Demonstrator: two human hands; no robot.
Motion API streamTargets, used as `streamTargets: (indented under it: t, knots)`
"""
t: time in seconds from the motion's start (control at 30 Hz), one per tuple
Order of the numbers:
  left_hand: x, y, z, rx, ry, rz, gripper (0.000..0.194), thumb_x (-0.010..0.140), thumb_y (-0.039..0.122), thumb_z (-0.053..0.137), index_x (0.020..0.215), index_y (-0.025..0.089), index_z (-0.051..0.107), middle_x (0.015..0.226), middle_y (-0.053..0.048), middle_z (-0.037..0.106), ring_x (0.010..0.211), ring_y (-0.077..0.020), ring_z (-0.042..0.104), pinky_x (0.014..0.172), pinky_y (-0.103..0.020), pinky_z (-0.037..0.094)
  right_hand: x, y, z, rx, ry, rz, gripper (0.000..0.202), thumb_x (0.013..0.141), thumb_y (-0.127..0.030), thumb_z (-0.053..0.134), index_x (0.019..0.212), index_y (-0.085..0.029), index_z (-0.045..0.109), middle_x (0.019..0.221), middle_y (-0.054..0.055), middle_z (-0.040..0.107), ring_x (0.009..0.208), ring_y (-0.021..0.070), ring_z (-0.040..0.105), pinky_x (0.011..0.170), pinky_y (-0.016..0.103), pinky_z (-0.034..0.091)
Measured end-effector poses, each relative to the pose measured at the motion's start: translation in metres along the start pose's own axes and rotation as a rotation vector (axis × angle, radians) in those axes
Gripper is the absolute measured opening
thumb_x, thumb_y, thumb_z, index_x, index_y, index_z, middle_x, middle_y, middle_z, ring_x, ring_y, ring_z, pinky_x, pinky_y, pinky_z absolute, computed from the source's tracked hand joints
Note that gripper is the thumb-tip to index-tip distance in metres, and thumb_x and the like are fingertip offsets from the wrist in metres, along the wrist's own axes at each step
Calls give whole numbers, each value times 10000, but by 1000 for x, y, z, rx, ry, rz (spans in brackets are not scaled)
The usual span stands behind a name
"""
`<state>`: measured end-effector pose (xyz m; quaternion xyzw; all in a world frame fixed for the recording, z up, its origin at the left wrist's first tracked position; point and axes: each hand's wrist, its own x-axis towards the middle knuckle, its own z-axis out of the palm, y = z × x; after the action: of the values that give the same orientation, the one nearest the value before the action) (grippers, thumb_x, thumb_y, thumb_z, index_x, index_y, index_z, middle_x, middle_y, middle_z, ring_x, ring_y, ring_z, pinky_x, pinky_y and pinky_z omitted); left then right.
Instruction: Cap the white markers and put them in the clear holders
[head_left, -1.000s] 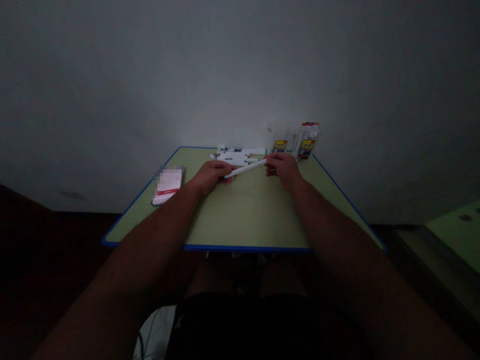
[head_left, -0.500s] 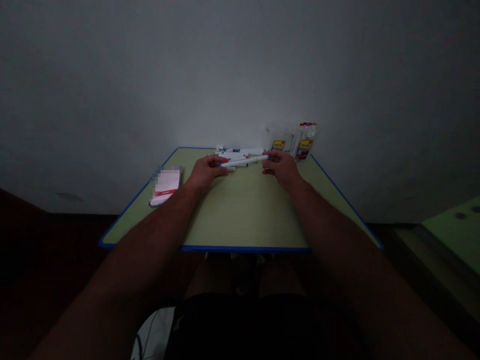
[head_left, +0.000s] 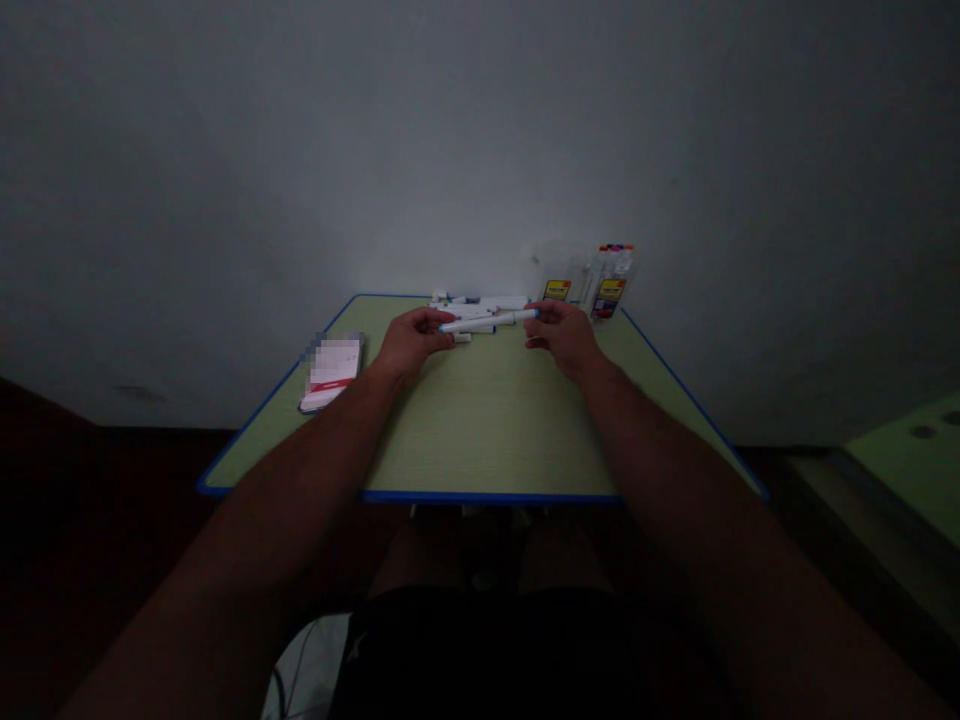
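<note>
A white marker [head_left: 489, 322] with light blue ends is held between my two hands, its right end slightly higher in the view. My left hand [head_left: 411, 343] pinches the left end between thumb and fingers. At the other end, my right hand [head_left: 566, 335] has its fingers closed on the tip. Just behind and below lies a loose pile of white markers [head_left: 461, 311] at the far side of the table. One short white piece [head_left: 462, 338] rests near my left fingertips; I cannot tell whether it is a cap or a marker end.
The light green table [head_left: 491, 430] has a blue edge and meets the wall. A clear pouch [head_left: 557, 272] with a yellow label stands at the back right, beside a second pouch of colourful-capped markers [head_left: 611, 285]. To the left lies a phone-like flat object [head_left: 334, 372], partly blurred.
Almost nothing differs. The marker's left end has risen very slightly, and both hands stay in place on it.
</note>
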<state>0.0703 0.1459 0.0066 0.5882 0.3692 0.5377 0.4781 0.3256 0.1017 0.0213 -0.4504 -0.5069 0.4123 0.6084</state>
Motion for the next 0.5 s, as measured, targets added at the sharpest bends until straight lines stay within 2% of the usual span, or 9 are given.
streamTargets:
  t: [0.27, 0.5]
  knots:
    - [2, -3, 0, -66, -23, 32, 448, 484, 99, 896, 908, 144, 757, 833, -25, 705, 765, -140, 641, 739, -292, 570, -1, -1, 0, -12, 9, 7, 324, 620, -252, 823, 896, -214, 657, 723, -51, 617, 634, 98, 578, 559, 254, 559]
    - [-1, 4, 4, -97, -8, -2, 422, 506, 55, 866, 902, 134, 743, 860, -44, 720, 781, -149, 662, 775, -321, 596, 0, 0, 0, -42, 13, 12, 324, 640, -266, 819, 912, -217, 650, 725, -49, 612, 620, 99, 577, 557, 263, 557]
